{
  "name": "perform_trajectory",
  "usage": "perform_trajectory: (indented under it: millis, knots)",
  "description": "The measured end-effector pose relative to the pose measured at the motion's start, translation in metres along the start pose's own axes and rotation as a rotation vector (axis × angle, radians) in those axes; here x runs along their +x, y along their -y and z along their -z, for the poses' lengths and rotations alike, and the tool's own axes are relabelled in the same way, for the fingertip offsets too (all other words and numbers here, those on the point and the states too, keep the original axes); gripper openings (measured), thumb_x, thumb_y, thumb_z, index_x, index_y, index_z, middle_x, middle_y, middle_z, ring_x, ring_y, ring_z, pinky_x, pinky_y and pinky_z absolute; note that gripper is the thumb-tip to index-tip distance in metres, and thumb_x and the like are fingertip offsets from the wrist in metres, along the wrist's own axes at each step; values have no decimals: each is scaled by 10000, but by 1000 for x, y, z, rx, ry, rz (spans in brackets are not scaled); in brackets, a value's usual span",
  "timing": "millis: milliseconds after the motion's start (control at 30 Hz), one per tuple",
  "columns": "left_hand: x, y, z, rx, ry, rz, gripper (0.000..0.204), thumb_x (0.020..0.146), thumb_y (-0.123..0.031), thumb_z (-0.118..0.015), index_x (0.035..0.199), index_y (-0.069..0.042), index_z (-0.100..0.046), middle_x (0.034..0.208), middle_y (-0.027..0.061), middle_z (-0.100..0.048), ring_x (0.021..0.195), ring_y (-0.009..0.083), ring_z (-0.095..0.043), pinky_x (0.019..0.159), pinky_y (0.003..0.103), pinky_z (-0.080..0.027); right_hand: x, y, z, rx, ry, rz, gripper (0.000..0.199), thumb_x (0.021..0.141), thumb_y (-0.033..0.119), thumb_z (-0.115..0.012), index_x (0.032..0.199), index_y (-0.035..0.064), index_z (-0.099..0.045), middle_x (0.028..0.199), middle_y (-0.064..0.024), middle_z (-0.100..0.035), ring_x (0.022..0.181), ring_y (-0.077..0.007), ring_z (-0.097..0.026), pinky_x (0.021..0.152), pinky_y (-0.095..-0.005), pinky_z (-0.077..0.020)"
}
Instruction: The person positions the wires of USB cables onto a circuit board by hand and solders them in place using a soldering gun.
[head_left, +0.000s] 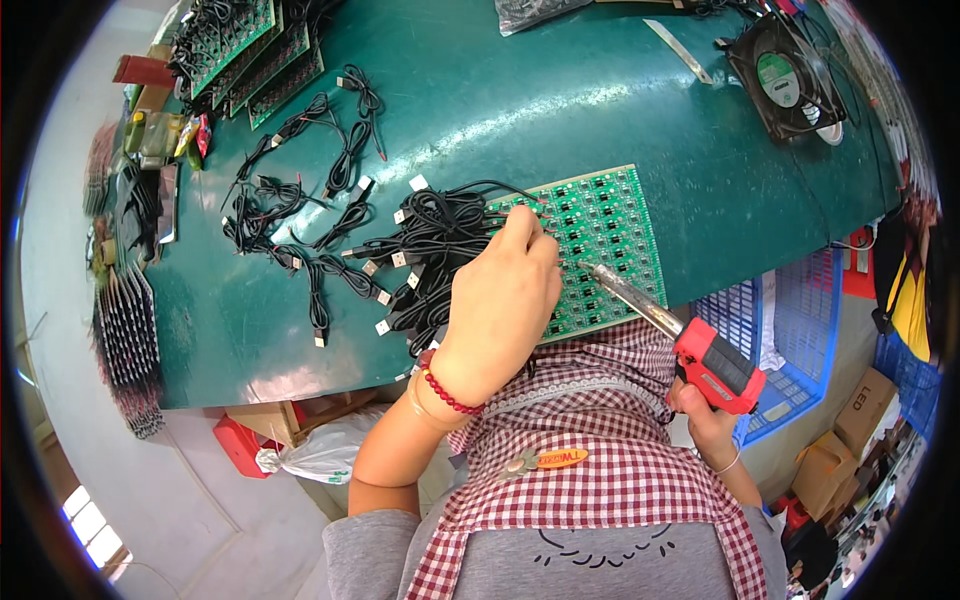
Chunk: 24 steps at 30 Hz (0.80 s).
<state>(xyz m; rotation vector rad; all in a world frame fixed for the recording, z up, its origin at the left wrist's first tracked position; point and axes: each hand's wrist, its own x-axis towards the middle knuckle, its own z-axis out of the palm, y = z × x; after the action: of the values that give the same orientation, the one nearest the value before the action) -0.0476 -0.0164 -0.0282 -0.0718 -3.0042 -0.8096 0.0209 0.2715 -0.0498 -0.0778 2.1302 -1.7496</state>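
Note:
My left hand reaches over the left part of a green circuit board with rows of small components. Its fingers are pressed together; what they pinch is hidden beneath them. Black USB cables lie bunched beside this hand, some with thin wire ends on the board. In my right hand is a red and black soldering iron, gripped by its handle. The metal tip points up and left, over the board close to my left fingers. I cannot tell whether the tip touches the board.
Loose USB cables are scattered across the green table at left. Stacked boards with cables stand far left. A black fan and a metal strip are far right. Beyond the table's near right edge sits a blue crate.

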Motion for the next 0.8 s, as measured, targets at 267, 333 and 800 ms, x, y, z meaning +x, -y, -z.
perform_trajectory:
  millis: [267, 333, 800]
  knots:
    - [1, -1, 2, 34, 47, -19, 68, 749, -63, -626, 763, -44, -562, 886, 70, -497, 699, 239, -594, 559, 349, -492, -5, 6, 0, 143, -22, -193, 227, 805, 115, -696, 988, 3, -623, 866, -27, -608, 755, -109, -553, 687, -270, -460]
    - [2, -2, 1, 45, 36, -33, 67, 742, -66, -624, 759, -47, -561, 885, 68, -496, 725, 232, -595, 568, 347, -497, -3, 6, -3, 146, -13, -174, 214, 804, 128, -695, 963, 7, -618, 882, -34, -588, 771, -117, -542, 696, -270, -447]
    - [6, -3, 2, 153, 91, -52, 65, 743, -83, -620, 761, -39, -577, 878, 65, -498, 790, 206, -596, 601, 329, -512, -7, 3, -3, 96, 0, -130, 162, 800, 87, -675, 922, 6, -606, 853, -44, -566, 748, -136, -530, 679, -280, -441]
